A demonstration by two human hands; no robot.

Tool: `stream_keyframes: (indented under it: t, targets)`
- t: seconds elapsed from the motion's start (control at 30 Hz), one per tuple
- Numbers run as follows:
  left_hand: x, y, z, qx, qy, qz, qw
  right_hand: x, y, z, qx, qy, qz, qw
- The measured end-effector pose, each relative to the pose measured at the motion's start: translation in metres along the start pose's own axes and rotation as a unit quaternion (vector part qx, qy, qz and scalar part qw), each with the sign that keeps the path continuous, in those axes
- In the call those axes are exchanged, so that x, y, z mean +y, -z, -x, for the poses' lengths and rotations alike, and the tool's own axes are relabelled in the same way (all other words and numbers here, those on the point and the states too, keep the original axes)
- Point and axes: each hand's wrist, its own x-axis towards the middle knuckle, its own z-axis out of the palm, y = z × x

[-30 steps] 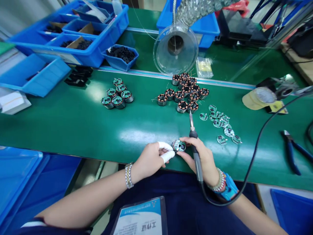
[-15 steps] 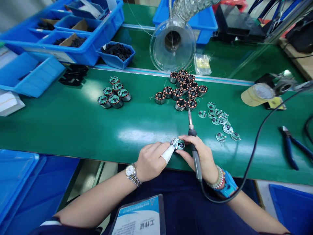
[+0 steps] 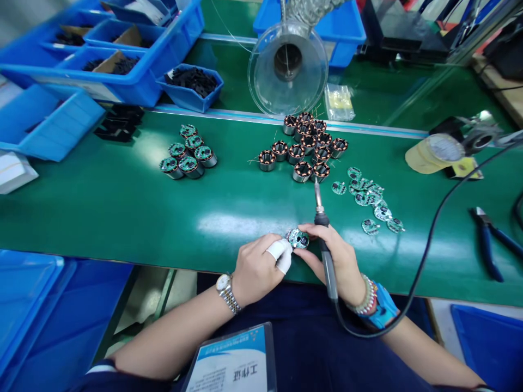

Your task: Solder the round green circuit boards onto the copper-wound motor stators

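Observation:
Just above the bench's front edge, my right hand (image 3: 344,264) pinches a small round green circuit board (image 3: 298,238) between thumb and forefinger; a motor stator seems to sit under it, mostly hidden. A soldering iron (image 3: 329,269) also lies across this hand, its tip pointing away from me. My left hand (image 3: 259,269), with white finger cots, closes on the left side of the same piece. Beyond the tip stand several bare copper-wound stators (image 3: 302,172). Loose round circuit boards (image 3: 382,212) lie to their right. On the left, several stators topped with boards (image 3: 190,166) are grouped.
A clear fume extraction hood (image 3: 261,81) hangs at the back. Blue bins (image 3: 151,81) of black parts fill the back left. Cutting pliers (image 3: 488,245) and a yellowish round container (image 3: 425,155) are on the right. The iron's black cable (image 3: 423,267) loops past my right wrist.
My left hand has shifted slightly right and curled its covered fingers in against the piece. My right hand, the soldering iron and the board stay nearly in place. The view has tilted a little.

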Motion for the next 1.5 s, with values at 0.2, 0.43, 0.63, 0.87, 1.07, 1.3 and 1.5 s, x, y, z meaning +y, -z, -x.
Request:
stream_keyframes:
  t: [0.2,0.43,0.63,0.87,1.07,1.3,1.5]
  targets:
    - [0.007,0.005,-0.004,-0.035,0.112,0.095,0.989,0.001,0.000,0.000,0.001,0.007,-0.002,1.000]
    - [-0.001,0.011,-0.002,-0.066,0.170,0.150,0.972,0.000,0.000,0.000,0.003,0.003,-0.004,1.000]
    - [-0.009,0.016,-0.016,-0.131,0.163,0.188,0.960,0.000,0.000,0.000,0.001,0.001,-0.005,1.000]
    - [-0.025,0.020,-0.038,-0.195,0.103,0.142,0.965,0.000,0.000,-0.001,-0.003,-0.001,-0.006,1.000]
    - [-0.031,0.022,-0.052,-0.243,0.112,0.097,0.959,0.000,0.000,-0.001,0.001,0.004,0.000,1.000]
    - [-0.028,0.015,-0.039,-0.212,0.108,0.146,0.960,-0.001,0.004,-0.002,-0.011,-0.015,-0.002,1.000]
    - [-0.036,0.026,-0.035,-0.214,-0.059,0.068,0.973,-0.002,0.004,0.000,-0.023,-0.022,-0.001,0.999]
